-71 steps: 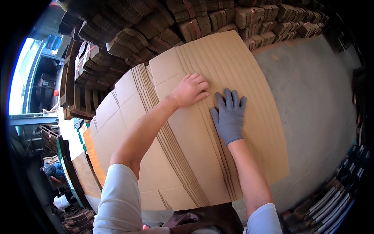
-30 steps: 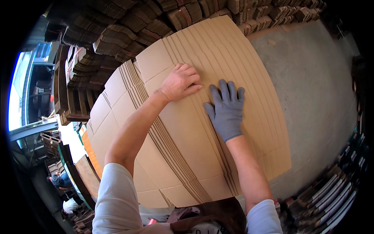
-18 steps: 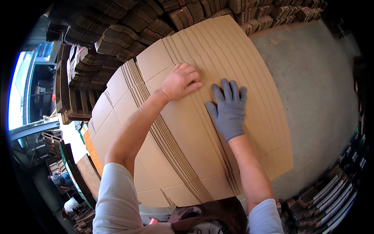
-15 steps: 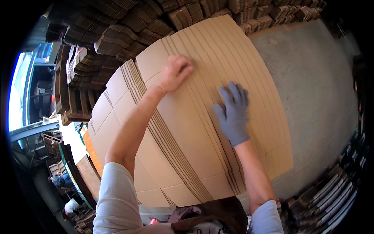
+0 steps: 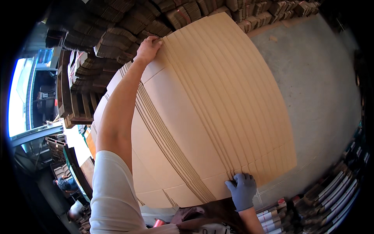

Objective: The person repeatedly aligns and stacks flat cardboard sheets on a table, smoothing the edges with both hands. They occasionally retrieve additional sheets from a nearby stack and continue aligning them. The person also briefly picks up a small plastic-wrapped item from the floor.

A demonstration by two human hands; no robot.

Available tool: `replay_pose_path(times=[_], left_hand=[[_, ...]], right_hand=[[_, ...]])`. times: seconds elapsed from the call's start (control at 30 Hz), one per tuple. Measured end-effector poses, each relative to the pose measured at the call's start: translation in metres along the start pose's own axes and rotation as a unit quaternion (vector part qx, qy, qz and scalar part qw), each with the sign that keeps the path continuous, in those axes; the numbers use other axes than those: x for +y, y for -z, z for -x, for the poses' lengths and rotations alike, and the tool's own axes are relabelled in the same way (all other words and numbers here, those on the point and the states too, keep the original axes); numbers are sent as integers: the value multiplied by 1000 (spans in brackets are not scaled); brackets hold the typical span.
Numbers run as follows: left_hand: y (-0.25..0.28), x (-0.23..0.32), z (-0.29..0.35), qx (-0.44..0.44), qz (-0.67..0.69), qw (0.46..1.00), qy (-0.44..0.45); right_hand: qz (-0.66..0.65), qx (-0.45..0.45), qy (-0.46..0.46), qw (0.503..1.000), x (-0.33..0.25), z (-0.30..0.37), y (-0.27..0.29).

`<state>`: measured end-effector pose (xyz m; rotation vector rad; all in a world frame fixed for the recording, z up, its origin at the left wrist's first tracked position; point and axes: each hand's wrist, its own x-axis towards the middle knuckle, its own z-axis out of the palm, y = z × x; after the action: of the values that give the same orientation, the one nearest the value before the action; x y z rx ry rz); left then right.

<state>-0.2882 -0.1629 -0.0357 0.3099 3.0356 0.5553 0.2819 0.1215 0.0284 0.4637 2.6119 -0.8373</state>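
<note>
Touching the far edge of a fanned layer of flattened corrugated cardboard boxes (image 5: 212,124) with the bare left hand (image 5: 149,49), outstretched and palm down, with fingers curled narrowly; cannot tell a real pinch from mere contact there. Touching the near edge of the same layer with the right hand (image 5: 242,190), clad in a gray glove, with fingers bent over the stepped ends and thumb out to the left; cannot tell here either about a closed hold. Spread across the middle of the view between both hands, overlapping in close, nearly parallel steps, and reaching down to a dark brown apron (image 5: 196,212). See beyond the far edge piled cardboard bundles (image 5: 181,17), to the left a wooden pallet (image 5: 64,85), to the right gray concrete floor (image 5: 315,85), and at the lower left, well apart, a person in blue (image 5: 67,184)
</note>
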Motion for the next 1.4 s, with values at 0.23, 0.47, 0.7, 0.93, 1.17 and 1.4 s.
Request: replay_pose_path(times=[0.23, 0.47, 0.7, 0.93, 1.17, 1.4], left_hand=[[15, 3, -10, -48, 136, 989, 29], [13, 8, -25, -74, -63, 992, -79], [34, 24, -26, -125, -68, 988, -67], [41, 65, -2, -115, -214, 915, -322], [58, 87, -6, -192, -247, 850, -424], [69, 108, -12, -294, -297, 814, -403]], right_hand=[[-24, -5, -7, 1000, 4, -1, 0], [-27, -8, -1, 1000, 0, -1, 3], [-38, 0, 4, 999, 3, -1, 1], [-32, -1, -2, 999, 4, -2, 2], [-33, -7, -4, 999, 3, -1, 2], [-27, -3, -7, 1000, 2, -2, 0]])
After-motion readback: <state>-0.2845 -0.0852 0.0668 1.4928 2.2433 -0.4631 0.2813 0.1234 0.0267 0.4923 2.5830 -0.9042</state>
